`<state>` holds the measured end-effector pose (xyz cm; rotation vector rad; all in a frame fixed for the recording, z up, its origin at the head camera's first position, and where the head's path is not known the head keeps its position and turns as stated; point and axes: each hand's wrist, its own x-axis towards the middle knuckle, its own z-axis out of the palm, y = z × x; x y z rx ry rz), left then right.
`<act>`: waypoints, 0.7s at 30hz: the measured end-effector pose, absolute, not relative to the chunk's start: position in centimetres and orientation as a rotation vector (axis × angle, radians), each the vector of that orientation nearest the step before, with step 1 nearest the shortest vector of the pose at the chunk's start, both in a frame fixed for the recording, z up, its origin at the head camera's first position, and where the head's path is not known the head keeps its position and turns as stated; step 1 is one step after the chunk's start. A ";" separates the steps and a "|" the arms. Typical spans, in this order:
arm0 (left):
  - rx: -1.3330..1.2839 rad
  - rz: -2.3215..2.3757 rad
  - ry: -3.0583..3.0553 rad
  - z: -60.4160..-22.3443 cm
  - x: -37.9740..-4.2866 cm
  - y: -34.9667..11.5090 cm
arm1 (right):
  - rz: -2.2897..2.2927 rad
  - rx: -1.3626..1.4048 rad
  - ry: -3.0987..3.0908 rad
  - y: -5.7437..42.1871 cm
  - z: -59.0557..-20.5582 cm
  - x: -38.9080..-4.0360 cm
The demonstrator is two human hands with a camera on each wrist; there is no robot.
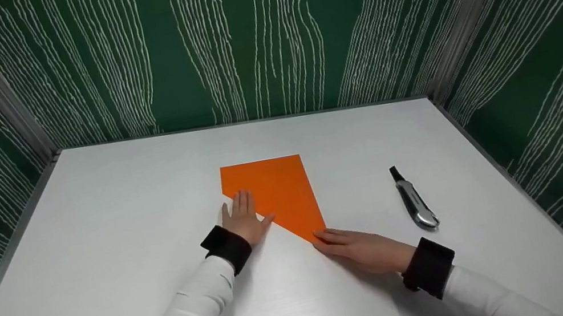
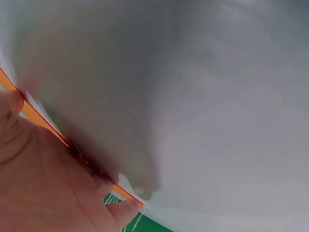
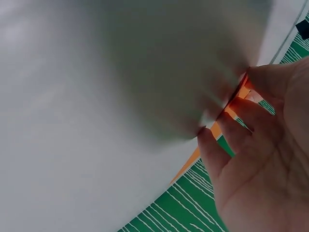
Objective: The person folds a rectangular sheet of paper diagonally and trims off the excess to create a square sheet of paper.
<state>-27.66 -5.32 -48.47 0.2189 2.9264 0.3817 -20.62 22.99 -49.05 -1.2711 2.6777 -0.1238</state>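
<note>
A sheet of orange paper [image 1: 278, 187] lies on the white table, its lower left side cut across by a long slanted edge. On that edge rests my left hand [image 1: 243, 225], fingers straight over the paper and thumb spread toward the middle of the edge. At the paper's lower right corner, the extended fingertips of my right hand [image 1: 364, 250] touch the sheet. Both wrist views look low along the table: the left hand [image 2: 53, 188] and the right hand [image 3: 270, 154] each meet a thin orange strip of the paper. Whether the sheet is folded double I cannot tell.
A grey utility knife [image 1: 417, 203] with a black tip lies on the table [image 1: 114, 228] to the right of the paper. Green walls [image 1: 165, 57] with white streaks stand behind and at both sides. Each wrist wears a black band [image 1: 430, 269] over a white sleeve.
</note>
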 end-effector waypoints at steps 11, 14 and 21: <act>0.183 0.383 2.946 -50.9 -29.4 -6.2 | -0.195 -1.243 2.650 24.3 -48.0 -19.7; 0.163 0.372 2.928 -50.0 -28.9 -6.5 | -0.243 -1.239 2.632 24.4 -47.6 -19.7; 0.154 0.392 2.905 -47.9 -28.0 -6.9 | -0.232 -1.386 2.641 24.9 -46.9 -20.0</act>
